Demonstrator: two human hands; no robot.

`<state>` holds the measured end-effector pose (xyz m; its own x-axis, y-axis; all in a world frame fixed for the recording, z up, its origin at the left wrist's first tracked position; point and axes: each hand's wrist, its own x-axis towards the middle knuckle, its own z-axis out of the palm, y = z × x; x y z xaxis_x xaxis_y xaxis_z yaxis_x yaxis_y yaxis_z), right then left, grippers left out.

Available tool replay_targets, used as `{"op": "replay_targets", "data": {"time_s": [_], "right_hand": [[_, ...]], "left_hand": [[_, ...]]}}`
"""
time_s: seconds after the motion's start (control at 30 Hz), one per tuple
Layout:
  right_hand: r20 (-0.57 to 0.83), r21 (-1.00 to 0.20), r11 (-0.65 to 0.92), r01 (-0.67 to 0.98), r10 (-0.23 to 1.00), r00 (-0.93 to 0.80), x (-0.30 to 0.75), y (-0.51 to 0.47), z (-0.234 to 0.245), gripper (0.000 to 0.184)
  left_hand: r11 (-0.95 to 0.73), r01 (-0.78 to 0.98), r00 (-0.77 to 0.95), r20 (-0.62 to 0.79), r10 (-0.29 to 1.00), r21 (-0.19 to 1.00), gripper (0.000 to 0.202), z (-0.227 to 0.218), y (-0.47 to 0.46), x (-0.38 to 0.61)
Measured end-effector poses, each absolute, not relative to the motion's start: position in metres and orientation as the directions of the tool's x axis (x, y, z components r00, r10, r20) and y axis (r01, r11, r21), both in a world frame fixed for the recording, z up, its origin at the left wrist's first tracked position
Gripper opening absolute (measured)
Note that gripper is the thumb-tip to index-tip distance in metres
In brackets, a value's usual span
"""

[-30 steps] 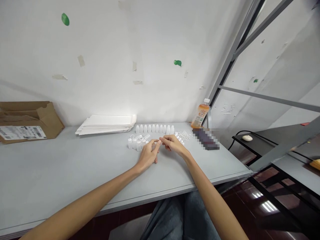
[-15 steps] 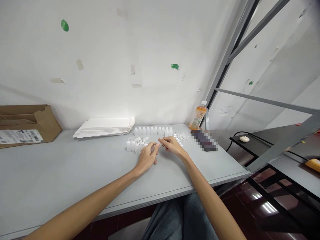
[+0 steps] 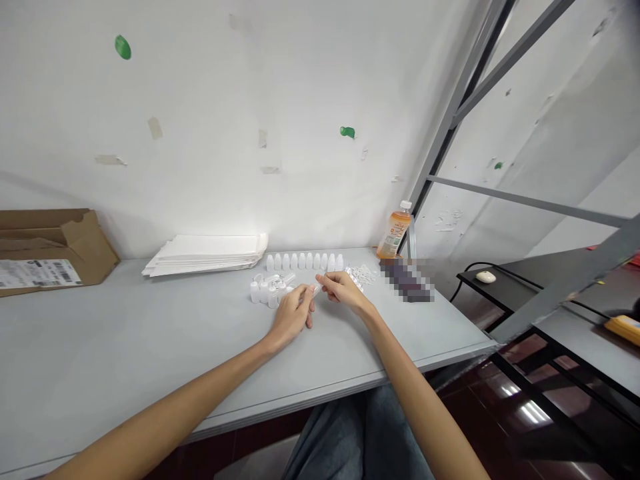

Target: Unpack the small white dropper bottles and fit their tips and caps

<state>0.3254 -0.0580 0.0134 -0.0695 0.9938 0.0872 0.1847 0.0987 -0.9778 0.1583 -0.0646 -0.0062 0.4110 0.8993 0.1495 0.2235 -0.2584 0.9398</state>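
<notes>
Close together above the table, my left hand [image 3: 291, 315] and my right hand [image 3: 341, 289] both have their fingertips pinched. Between them is a small clear-white piece [image 3: 317, 289], its lower end at the left fingers and its upper end at the right; its exact kind is too small to tell. Left of my left hand stand several small white bottles [image 3: 264, 292], some with loops on top. A row of small white squeeze bottles [image 3: 301, 261] runs behind both hands. Beyond my right hand lies a pile of small white parts [image 3: 364, 274], partly hidden by that hand.
A stack of white envelopes [image 3: 210, 252] lies at the back left, beside an opened cardboard box [image 3: 95, 250]. An orange drink bottle [image 3: 395, 233] stands at the back right, near a blurred dark object [image 3: 407, 280]. A metal frame [image 3: 445, 147] rises beyond the table's right end.
The clear-white piece now shows more plainly between the fingertips. Both hands have barely moved, and the view has shifted slightly.
</notes>
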Motion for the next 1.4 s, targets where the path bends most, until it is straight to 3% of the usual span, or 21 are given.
{"op": "replay_targets", "data": {"time_s": [0.17, 0.3, 0.57, 0.7, 0.83, 0.93, 1.07, 1.2, 1.4], "right_hand": [[0.074, -0.974, 0.083, 0.212, 0.996, -0.049, 0.324, -0.06, 0.016, 0.055], [0.075, -0.971, 0.085, 0.223, 0.996, -0.05, 0.324, -0.061, 0.018, 0.055], [0.069, -0.974, 0.075, 0.213, 0.997, -0.036, 0.325, -0.062, 0.021, 0.054], [0.067, -0.976, 0.074, 0.205, 0.997, -0.039, 0.325, -0.062, 0.02, 0.052], [0.089, -0.977, 0.096, 0.19, 0.995, -0.047, 0.328, -0.062, 0.02, 0.049], [0.165, -0.972, 0.16, 0.17, 0.986, 0.018, 0.335, -0.061, 0.023, 0.045], [0.28, -0.955, 0.248, 0.161, 0.932, 0.229, 0.353, -0.062, 0.029, 0.041], [0.401, -0.908, 0.28, 0.311, 0.796, 0.453, 0.379, -0.072, 0.025, 0.036], [0.486, -0.792, 0.202, 0.576, 0.779, 0.396, 0.411, -0.096, 0.003, 0.027]], "left_hand": [[-0.261, 0.269, 0.379, 0.147, 0.914, 0.927, 0.044, -0.005, -0.067, 0.158], [-0.265, 0.242, 0.392, 0.156, 0.906, 0.933, 0.032, -0.007, -0.065, 0.158], [-0.262, 0.265, 0.371, 0.153, 0.916, 0.928, 0.041, -0.005, -0.067, 0.157], [-0.255, 0.212, 0.391, 0.158, 0.907, 0.943, 0.031, -0.007, -0.066, 0.158], [-0.225, 0.151, 0.389, 0.152, 0.909, 0.963, 0.037, -0.008, -0.064, 0.16], [-0.191, 0.121, 0.384, 0.132, 0.914, 0.974, 0.039, -0.008, -0.065, 0.161], [-0.217, 0.127, 0.394, 0.152, 0.907, 0.968, 0.038, -0.008, -0.065, 0.161], [-0.237, 0.145, 0.417, 0.158, 0.895, 0.961, 0.038, -0.01, -0.064, 0.16], [-0.246, 0.168, 0.425, 0.155, 0.892, 0.955, 0.037, -0.007, -0.065, 0.16]]}}
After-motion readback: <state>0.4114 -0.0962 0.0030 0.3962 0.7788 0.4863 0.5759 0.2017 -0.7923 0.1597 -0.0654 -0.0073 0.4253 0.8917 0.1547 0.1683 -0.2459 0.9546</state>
